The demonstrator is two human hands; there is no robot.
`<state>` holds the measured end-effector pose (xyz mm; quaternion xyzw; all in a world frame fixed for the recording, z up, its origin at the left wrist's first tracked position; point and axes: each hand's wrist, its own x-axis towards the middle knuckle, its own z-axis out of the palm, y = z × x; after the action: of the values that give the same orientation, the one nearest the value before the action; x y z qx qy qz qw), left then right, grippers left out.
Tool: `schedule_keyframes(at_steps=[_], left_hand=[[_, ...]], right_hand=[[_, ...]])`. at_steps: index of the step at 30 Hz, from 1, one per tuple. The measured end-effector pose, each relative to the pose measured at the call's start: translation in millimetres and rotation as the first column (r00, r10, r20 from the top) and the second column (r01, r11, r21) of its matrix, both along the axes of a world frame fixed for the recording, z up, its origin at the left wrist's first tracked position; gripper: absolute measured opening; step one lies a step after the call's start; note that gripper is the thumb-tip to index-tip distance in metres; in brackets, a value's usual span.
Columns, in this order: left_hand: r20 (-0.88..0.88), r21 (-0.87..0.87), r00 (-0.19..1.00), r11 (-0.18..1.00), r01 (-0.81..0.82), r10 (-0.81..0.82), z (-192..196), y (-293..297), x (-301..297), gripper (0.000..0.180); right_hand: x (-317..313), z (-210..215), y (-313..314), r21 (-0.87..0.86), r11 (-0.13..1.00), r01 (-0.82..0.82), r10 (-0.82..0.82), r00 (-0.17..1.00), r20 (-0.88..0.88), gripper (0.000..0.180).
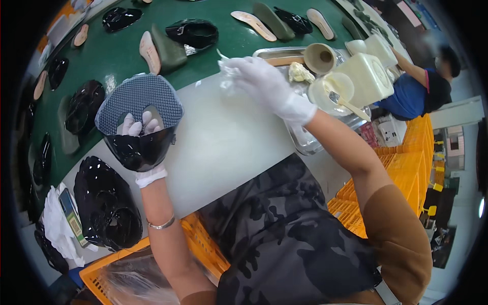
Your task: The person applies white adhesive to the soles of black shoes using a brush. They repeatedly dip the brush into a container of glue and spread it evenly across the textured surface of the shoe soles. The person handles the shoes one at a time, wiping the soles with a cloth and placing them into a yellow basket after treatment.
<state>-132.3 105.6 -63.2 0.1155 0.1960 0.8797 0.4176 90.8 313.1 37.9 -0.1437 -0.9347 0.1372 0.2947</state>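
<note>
My left hand (140,123), in a white glove, is inside a glossy black shoe upper (138,152). Its fingertips show through the opening, below a flared grey woven lining (140,93). My right hand (256,81), also gloved, is raised over the far edge of the pale work board (229,137). Its fingers are closed around something crumpled, whitish and translucent, with a thin pale tip sticking up; its kind is unclear. Right of that hand stands a tub of cream-coloured paste (330,86) with a brush (351,107) resting in it.
A metal tray (307,145) holds the tub, a brown cup (320,57) and a pale lump (301,73). Black uppers (108,203), insoles (150,52) and green shoe lasts (168,48) lie around. Orange crates (394,168) stand right; a person (414,91) works beyond.
</note>
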Motion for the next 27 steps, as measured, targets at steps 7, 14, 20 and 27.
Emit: schedule_keyframes(at_steps=[7, 14, 20, 27], left_hand=[[0.04, -0.174, 0.997, 0.983, -0.054, 0.062, 13.9, -2.2, 3.1, 0.046], [0.075, -0.2, 0.99, 0.975, -0.099, 0.116, 23.2, 2.9, 11.9, 0.047], [0.021, -0.204, 0.993, 0.973, -0.113, 0.12, 21.1, 2.7, 8.5, 0.05], [-0.065, -0.285, 0.993, 0.951, -0.117, 0.102, 32.6, 2.7, 13.1, 0.052]], right_hand=[[-46.6, -23.4, 21.4, 0.501, 0.865, 0.029, -0.249, 0.892, 0.378, 0.02], [-28.6, -3.1, 49.9, 0.604, 0.794, -0.072, -0.307, 0.81, 0.5, 0.019], [-90.9, -11.2, -2.7, 0.458, 0.887, -0.064, -0.167, 0.879, 0.447, 0.02], [-54.0, -17.4, 28.2, 0.61, 0.781, -0.138, -0.244, 0.83, 0.501, 0.016]])
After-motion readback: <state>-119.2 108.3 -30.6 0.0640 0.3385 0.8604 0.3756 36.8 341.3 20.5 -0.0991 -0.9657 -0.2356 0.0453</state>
